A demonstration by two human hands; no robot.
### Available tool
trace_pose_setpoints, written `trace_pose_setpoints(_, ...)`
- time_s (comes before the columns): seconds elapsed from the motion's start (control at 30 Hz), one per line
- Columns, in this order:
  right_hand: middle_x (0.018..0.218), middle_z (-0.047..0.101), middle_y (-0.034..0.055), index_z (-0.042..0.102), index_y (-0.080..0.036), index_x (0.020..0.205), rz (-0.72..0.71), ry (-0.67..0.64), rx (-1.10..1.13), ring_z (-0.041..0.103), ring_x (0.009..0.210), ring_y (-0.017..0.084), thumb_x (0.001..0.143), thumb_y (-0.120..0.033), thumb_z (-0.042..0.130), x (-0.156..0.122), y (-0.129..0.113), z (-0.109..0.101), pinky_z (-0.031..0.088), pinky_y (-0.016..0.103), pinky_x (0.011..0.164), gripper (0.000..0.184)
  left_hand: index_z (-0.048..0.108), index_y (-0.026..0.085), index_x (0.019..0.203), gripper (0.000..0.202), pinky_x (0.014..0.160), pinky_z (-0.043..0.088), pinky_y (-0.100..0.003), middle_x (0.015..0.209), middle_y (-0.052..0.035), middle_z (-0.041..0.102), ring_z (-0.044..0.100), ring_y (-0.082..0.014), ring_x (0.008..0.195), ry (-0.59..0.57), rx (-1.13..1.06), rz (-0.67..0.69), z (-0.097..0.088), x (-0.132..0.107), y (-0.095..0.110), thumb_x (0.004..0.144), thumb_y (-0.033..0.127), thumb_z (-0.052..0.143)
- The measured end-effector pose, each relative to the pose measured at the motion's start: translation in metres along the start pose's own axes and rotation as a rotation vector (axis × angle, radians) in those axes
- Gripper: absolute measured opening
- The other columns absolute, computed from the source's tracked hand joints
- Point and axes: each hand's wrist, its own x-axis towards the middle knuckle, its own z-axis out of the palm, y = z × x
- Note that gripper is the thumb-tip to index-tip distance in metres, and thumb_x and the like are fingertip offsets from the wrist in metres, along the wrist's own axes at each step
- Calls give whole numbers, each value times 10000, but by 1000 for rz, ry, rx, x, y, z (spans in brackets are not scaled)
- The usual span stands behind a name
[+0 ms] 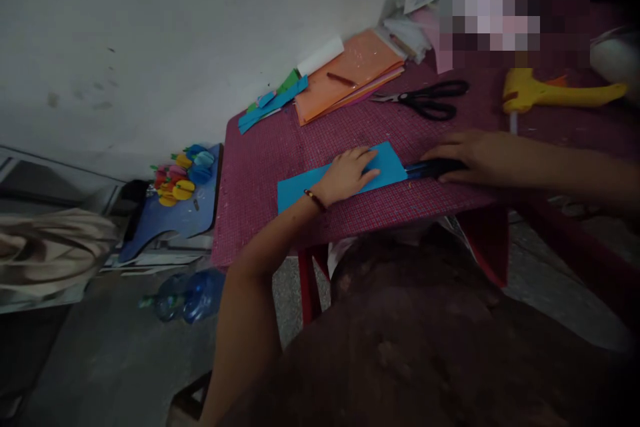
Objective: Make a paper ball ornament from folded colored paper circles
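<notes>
My left hand (pixel 347 175) lies on a folded-looking strip of blue paper (pixel 300 188), its fingers spread and pressing it to the table. At the paper's right end, my right hand (pixel 467 155) is closed around a long dark tool (pixel 440 168), whose bluish-black front end touches the paper's edge. The kind of tool does not show clearly. Behind the hands, a pair of scissors (pixel 430 99) with black handles lies with its blades towards a stack of orange paper (pixel 350 73).
The table (pixel 260 180) has a red checked cover. On it lie a yellow glue gun (pixel 530 90), a brown pencil-like stick (pixel 341 79), a white roll (pixel 320 55) and blue strips (pixel 275 107). Colourful paper flowers (pixel 177 177) rest on a blue board (pixel 173 220) at left. Plastic bottles (pixel 187 297) stand below.
</notes>
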Motion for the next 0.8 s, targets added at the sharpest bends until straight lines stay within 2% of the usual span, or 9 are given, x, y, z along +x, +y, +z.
trace_pose_setpoints(0.1, 1123, 654, 144, 648, -170, 1266, -41, 29, -16, 619, 1004, 278, 867, -287, 662, -4, -13, 2, 464, 413, 881, 416, 479, 208, 1432, 509, 1161, 353, -497, 1535, -104, 450, 430, -276, 1409, -13, 1, 39, 7, 3, 9, 987, 453, 448)
trace_pose_setpoints(0.23, 1113, 648, 150, 641, -149, 1247, -47, 66, -8, 621, 1004, 288, 885, -311, 610, -12, -23, 7, 488, 422, 885, 398, 431, 226, 1478, 549, 1198, 266, -535, 1597, -100, 354, 330, -295, 1473, -45, -29, 40, 11, 5, 8, 993, 484, 415)
trace_pose_setpoints(0.4, 1096, 641, 136, 657, -166, 1208, -29, 130, 7, 618, 986, 274, 883, -286, 599, -19, -32, 8, 484, 414, 887, 352, 438, 246, 1472, 547, 1187, 286, -527, 1580, -111, 386, 339, -280, 1468, -24, -79, 52, 14, 17, 4, 985, 495, 421)
trace_pose_setpoints(0.57, 1073, 624, 131, 640, -143, 1235, 12, 108, -18, 598, 992, 266, 877, -271, 623, -20, -45, 0, 475, 400, 909, 381, 458, 270, 1456, 517, 1186, 266, -551, 1573, -110, 397, 344, -282, 1464, 10, -55, 59, 21, 27, 4, 985, 480, 426)
trace_pose_setpoints(0.7, 1085, 620, 141, 642, -137, 1242, 40, 92, -12, 594, 1013, 270, 884, -269, 621, -18, -50, -6, 478, 406, 914, 382, 408, 241, 1489, 550, 1177, 287, -544, 1567, -127, 403, 359, -287, 1453, 35, -63, 2, 20, 11, 4, 988, 466, 420)
trace_pose_setpoints(0.8, 1083, 623, 141, 651, -139, 1225, 32, 92, -19, 599, 1007, 274, 877, -264, 623, -18, -49, -4, 476, 417, 923, 371, 378, 249, 1503, 567, 1185, 273, -538, 1574, -122, 392, 348, -281, 1460, 61, -62, -60, 13, -12, -8, 985, 477, 417)
